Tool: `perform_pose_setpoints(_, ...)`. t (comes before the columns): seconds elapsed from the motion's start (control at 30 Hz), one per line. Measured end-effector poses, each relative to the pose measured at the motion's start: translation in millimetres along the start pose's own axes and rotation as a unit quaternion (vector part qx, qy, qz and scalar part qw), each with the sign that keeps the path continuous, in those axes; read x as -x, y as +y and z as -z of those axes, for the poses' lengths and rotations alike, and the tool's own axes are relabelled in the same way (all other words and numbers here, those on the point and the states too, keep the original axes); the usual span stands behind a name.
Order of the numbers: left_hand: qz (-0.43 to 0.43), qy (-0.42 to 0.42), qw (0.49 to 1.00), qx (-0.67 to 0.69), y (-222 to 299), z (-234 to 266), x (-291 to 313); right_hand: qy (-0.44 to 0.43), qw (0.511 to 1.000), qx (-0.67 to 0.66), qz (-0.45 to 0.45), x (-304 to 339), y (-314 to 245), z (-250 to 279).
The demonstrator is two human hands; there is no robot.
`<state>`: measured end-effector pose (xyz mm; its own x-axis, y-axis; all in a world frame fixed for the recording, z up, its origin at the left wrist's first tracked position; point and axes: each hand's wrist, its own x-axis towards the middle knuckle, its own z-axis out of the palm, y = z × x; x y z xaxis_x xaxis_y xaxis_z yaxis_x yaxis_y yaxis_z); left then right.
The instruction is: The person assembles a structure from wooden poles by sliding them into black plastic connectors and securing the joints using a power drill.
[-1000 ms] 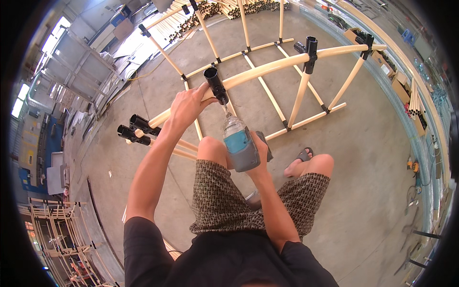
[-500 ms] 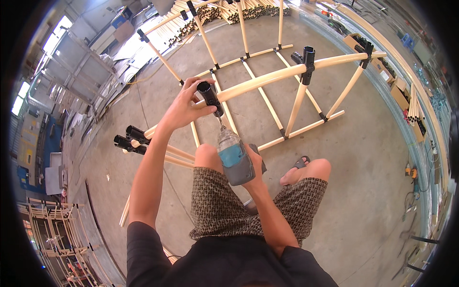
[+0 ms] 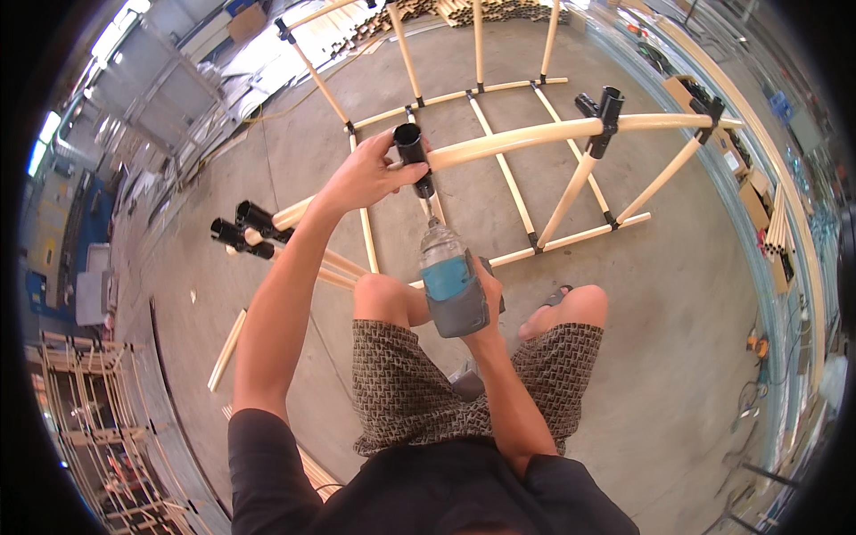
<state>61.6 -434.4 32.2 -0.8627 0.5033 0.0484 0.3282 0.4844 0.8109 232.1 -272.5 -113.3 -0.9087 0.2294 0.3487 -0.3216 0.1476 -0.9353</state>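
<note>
My left hand (image 3: pixel 361 178) is closed around a black pipe joint (image 3: pixel 409 143) on a long cream pipe (image 3: pixel 508 141), its thumb across the near side. A cordless power driver (image 3: pixel 453 290) is gripped in my right hand (image 3: pixel 489 299). The driver's tip meets the lower end of the joint; the exact contact point is too small to make out. The pipe belongs to a frame of cream pipes with more black joints, such as an upright joint (image 3: pixel 608 122) to the right. At the pipe's left end sit other open-ended black joints (image 3: pixel 254 217).
Loose cream pipes (image 3: pixel 228 349) lie on the concrete floor at left. A rack of pipes (image 3: pixel 98 419) stands at lower left. Stacked pipes (image 3: pixel 499 12) are at the far side. Along the right are cardboard boxes (image 3: pixel 753 203), long metal profiles and an orange tool (image 3: pixel 757 345).
The whole view has shifted, so the joint, my hands and the driver appear slightly farther right. Both hands keep the same hold, and the driver's tip stays at the joint.
</note>
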Motion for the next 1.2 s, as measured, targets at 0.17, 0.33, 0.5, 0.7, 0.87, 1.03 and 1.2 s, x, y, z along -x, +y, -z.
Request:
perform_pose_setpoints(0.17, 0.010, 0.017, 1.000, -0.008, 7.1, -4.1, 1.1, -0.018, 0.999, 0.009, 0.045, -2.5, 2.2, 3.5)
perform_pose_setpoints(0.33, -0.024, 0.046, 0.999, -0.003, 1.0, -6.6, 3.4, -0.024, 0.999, 0.019, 0.045, -2.9, 4.5, 2.0)
perform_pose_setpoints(0.5, 0.082, 0.053, 0.994, -0.041, 13.9, -9.6, 3.5, -0.043, 0.997, 0.051, 0.042, -8.8, 6.6, 13.2)
perform_pose_setpoints(0.7, 0.010, 0.086, 0.995, -0.049, -1.7, -10.4, 7.9, -0.032, 0.992, -0.121, -0.007, 0.3, 5.6, -4.8)
perform_pose_setpoints(0.87, 0.021, 0.067, 0.998, 0.003, 6.4, -7.4, 14.0, -0.042, 0.999, -0.028, 0.006, -3.7, -5.9, 4.0)
perform_pose_setpoints(1.03, 0.016, 0.057, 0.998, 0.011, 3.1, -3.5, 14.2, -0.055, 0.998, 0.037, 0.017, -3.8, -13.3, 6.5)
perform_pose_setpoints(1.2, -0.013, 0.074, 0.997, 0.004, 8.7, -6.4, 12.4, -0.083, 0.992, 0.089, 0.038, -4.6, -29.4, 19.8)
